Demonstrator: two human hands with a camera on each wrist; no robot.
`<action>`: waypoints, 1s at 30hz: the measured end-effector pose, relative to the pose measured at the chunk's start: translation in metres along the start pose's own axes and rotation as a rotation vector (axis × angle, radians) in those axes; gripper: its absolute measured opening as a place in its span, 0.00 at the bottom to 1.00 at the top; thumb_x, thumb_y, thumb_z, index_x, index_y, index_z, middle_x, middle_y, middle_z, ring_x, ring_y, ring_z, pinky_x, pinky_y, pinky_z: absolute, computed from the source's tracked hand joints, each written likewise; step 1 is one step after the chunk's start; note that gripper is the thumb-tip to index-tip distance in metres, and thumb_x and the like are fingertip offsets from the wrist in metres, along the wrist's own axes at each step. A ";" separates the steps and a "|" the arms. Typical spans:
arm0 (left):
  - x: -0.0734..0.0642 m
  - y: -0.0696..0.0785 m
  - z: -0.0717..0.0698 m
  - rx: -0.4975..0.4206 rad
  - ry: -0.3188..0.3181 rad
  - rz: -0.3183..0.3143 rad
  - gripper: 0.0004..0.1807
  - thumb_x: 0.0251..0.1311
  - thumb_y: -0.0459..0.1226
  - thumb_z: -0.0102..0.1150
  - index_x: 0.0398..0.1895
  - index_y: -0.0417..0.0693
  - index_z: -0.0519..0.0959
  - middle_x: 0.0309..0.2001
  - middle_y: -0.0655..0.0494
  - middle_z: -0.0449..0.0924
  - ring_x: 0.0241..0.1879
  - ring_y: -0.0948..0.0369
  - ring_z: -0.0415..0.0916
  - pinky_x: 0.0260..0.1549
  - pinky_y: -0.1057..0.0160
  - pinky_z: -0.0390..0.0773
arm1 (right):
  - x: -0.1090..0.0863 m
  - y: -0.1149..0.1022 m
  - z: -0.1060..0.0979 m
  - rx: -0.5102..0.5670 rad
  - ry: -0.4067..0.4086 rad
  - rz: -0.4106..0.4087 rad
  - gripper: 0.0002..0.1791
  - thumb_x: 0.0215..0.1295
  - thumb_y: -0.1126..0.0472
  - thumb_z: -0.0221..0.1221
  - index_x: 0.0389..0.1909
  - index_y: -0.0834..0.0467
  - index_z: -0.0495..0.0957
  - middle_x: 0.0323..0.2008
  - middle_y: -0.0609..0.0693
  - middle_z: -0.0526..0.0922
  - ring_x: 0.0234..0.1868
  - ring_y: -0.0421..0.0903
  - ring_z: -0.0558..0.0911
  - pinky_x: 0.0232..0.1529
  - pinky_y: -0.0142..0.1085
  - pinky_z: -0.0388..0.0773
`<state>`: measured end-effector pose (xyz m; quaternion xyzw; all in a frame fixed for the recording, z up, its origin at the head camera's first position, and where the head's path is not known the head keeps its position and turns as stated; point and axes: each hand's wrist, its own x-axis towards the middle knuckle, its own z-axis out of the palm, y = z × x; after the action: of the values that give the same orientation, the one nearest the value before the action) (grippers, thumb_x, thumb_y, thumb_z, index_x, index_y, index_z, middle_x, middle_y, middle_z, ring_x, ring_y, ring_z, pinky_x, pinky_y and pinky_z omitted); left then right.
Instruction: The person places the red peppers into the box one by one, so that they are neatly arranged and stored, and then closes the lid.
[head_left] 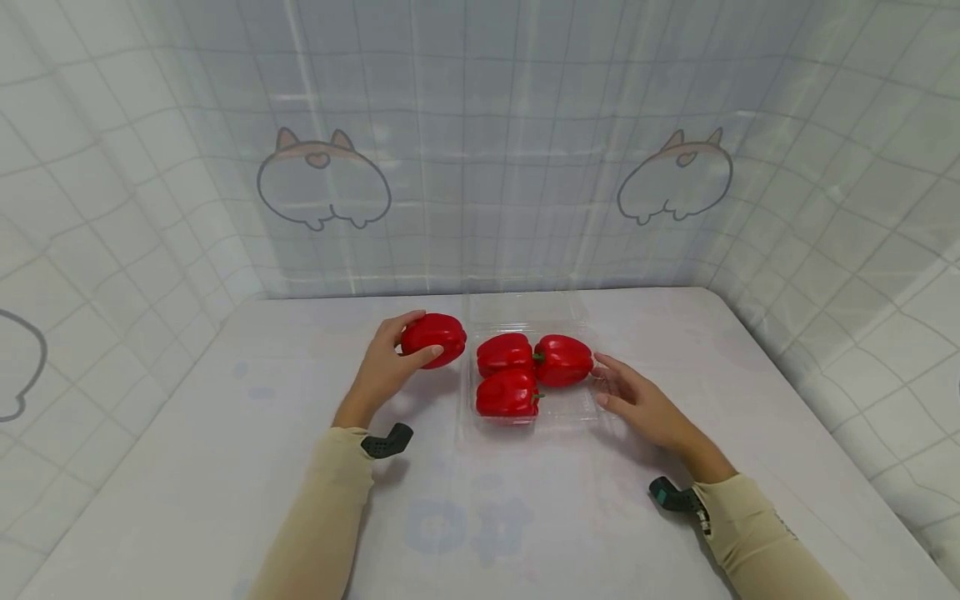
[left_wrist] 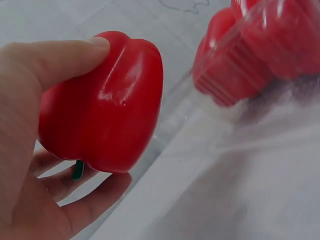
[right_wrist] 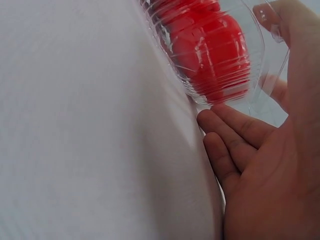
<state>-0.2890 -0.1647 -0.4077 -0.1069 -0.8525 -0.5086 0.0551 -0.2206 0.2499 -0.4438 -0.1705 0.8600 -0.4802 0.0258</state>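
In the head view my left hand (head_left: 390, 362) grips a red bell pepper (head_left: 438, 337), held just left of a clear plastic clamshell box (head_left: 566, 407). The left wrist view shows my thumb across the pepper's side, fingers beneath, and its short green stem (left_wrist: 78, 170) pointing down. Three more red peppers lie in the box: one back left (head_left: 504, 353), one back right (head_left: 564, 361), one front left (head_left: 507, 394). My right hand (head_left: 648, 408) rests at the box's right side with loosely bent fingers; its fingertips (right_wrist: 212, 120) lie beside the clear wall.
The box's clear lid (head_left: 525, 307) stands folded back behind it. All of this is on a pale, faintly printed tabletop (head_left: 300, 500). Tiled-pattern sheets (head_left: 510, 167) with cartoon animal drawings surround the table at the back and sides.
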 end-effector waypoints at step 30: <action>-0.004 0.034 0.031 -0.054 -0.028 0.087 0.40 0.57 0.53 0.70 0.73 0.63 0.67 0.65 0.56 0.66 0.63 0.53 0.65 0.48 0.50 0.82 | -0.001 0.002 -0.003 0.020 -0.018 -0.005 0.41 0.69 0.56 0.62 0.79 0.49 0.54 0.72 0.60 0.65 0.73 0.60 0.62 0.66 0.56 0.63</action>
<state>-0.2764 -0.1227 -0.3945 -0.1523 -0.8338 -0.5270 0.0625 -0.2204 0.2536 -0.4435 -0.1768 0.8545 -0.4872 0.0341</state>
